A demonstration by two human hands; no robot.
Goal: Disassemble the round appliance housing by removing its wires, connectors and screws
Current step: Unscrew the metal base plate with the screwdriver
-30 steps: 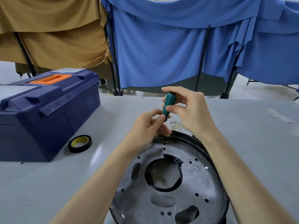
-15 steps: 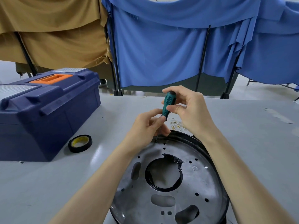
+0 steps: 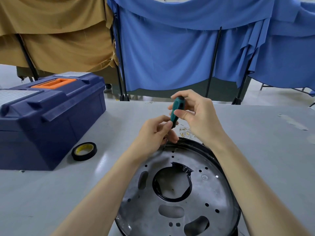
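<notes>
The round metal housing (image 3: 201, 193) lies flat on the grey table (image 3: 264, 150) in front of me, with a black rim, a large centre hole and several small holes. A green-handled screwdriver (image 3: 176, 110) stands nearly upright over the housing's far edge, its thin shaft reaching down to a spot near the rim. My right hand (image 3: 197, 114) grips the handle at the top. My left hand (image 3: 156, 132) pinches the lower handle and shaft; its fingers hide the tip's contact point.
A closed navy toolbox (image 3: 49, 113) with an orange handle sits at the left. A roll of black tape (image 3: 84, 151) lies beside it. Small brass connectors and screws (image 3: 185, 131) lie loose just behind the housing. Blue and tan cloths hang behind the table.
The screwdriver and both hands stay at the housing's far edge. The right hand's fingers have shifted slightly around the handle, and the handle sits a little higher.
</notes>
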